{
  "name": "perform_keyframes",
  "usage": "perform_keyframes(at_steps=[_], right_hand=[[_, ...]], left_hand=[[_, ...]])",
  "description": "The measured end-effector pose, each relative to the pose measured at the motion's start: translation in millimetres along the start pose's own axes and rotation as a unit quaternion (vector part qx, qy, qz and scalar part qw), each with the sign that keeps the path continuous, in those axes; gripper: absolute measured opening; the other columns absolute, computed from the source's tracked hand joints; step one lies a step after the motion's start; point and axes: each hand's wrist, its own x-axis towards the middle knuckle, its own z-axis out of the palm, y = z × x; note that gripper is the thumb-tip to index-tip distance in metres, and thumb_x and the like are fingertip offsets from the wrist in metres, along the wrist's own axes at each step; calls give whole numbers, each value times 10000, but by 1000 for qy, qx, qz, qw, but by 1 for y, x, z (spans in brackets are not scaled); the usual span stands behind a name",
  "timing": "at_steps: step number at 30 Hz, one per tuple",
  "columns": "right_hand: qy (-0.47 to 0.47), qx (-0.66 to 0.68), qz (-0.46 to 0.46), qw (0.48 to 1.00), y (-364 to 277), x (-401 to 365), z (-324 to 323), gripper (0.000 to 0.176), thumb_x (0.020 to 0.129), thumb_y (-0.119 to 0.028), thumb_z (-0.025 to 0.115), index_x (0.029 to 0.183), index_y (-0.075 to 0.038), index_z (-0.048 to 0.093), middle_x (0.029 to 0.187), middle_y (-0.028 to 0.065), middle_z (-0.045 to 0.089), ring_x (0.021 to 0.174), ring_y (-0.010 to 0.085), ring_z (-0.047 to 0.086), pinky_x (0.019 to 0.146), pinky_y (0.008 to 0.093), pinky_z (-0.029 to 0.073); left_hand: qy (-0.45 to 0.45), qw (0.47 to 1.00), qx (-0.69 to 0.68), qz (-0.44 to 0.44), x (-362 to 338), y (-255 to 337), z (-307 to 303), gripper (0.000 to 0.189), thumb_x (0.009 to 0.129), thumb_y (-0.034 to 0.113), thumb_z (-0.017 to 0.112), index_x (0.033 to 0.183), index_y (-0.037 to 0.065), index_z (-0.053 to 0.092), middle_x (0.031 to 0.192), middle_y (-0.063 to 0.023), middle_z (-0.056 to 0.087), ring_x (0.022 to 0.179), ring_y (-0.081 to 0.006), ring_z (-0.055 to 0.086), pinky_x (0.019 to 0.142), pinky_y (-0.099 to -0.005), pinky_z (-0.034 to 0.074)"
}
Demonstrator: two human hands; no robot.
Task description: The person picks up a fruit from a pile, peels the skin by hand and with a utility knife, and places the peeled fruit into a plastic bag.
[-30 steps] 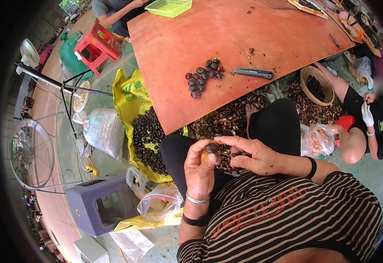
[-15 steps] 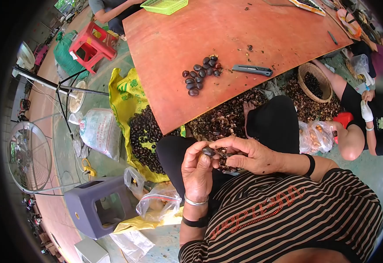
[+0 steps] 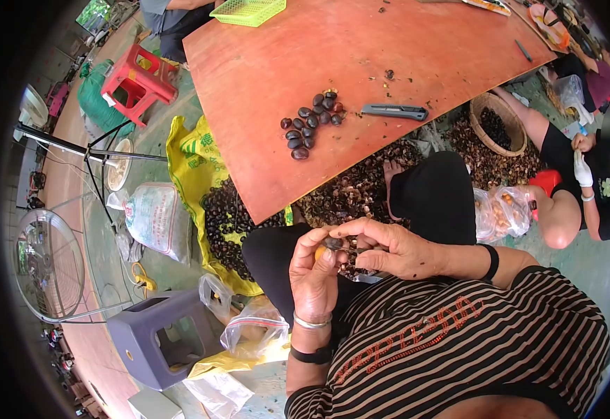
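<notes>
My left hand (image 3: 313, 272) pinches a dark brown nut (image 3: 333, 244) between thumb and fingers. An orange-yellow patch shows on the nut's left side, beside the fingertips. My right hand (image 3: 399, 250) is closed, its index finger and thumb reaching to the nut's right side. A thin dark thing shows between its fingers, too small to make out. Both hands are over my lap. Beyond them, on the red-brown table (image 3: 249, 84), lies a cluster of glossy dark nuts (image 3: 309, 122). To their right is a grey utility knife (image 3: 394, 111).
Shell scraps (image 3: 347, 185) cover the floor under the table edge. A yellow sack (image 3: 186, 157) with many dark nuts lies left, near a purple-grey stool (image 3: 158, 335). At right, a person in a white glove (image 3: 583, 170) sits by a basket (image 3: 518, 140). A green tray (image 3: 249, 12) is far back.
An orange-yellow patch now shows on the nut in my left hand. The hands stay in nearly the same place; the view has shifted slightly.
</notes>
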Motion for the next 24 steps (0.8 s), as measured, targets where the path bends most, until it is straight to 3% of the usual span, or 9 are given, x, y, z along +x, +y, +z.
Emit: perform_keyframes(at_steps=[8,11,15,19,23,24], right_hand=[[6,-30,2,1000,-3,1,-1,438,907,-135,531,1309,-53,377,743,-1,485,680,46,447,626,215,394],[-13,-26,31,999,-3,2,-3,414,906,-133,527,1291,-52,396,797,16,505,718,55,475,659,223,418],[30,-36,0,999,6,6,-1,365,885,-102,526,1238,-34,466,975,69,563,883,113,535,800,257,437],[42,-88,-35,995,18,7,-9,344,869,-89,520,1206,-24,509,1080,83,577,991,136,537,881,272,415],[81,-126,43,988,1,10,-36,361,885,-161,537,1219,-29,500,1089,77,579,984,121,536,857,275,434],[104,-188,-7,977,-1,12,-51,358,880,-172,553,1206,-36,505,1085,69,584,975,124,553,845,278,447]], left_hand=[[34,997,64,35,0,-4,-3,307,819,30,638,1113,25,547,1081,-86,584,912,-169,577,805,-274,488],[29,995,83,51,1,-4,-3,290,822,27,635,1099,20,549,1065,-82,590,891,-156,576,787,-265,488],[36,992,107,58,2,-7,-6,272,828,37,633,1086,17,550,1023,-72,596,860,-143,574,754,-254,488],[41,993,114,15,1,-7,-10,261,842,52,622,1091,18,550,970,-61,598,831,-136,574,722,-243,486],[91,991,88,-47,18,1,-6,276,851,38,603,1121,15,547,966,-61,601,834,-141,583,740,-243,496],[123,985,90,-78,25,5,-8,280,851,26,598,1125,14,547,970,-62,601,838,-142,585,749,-246,501]])
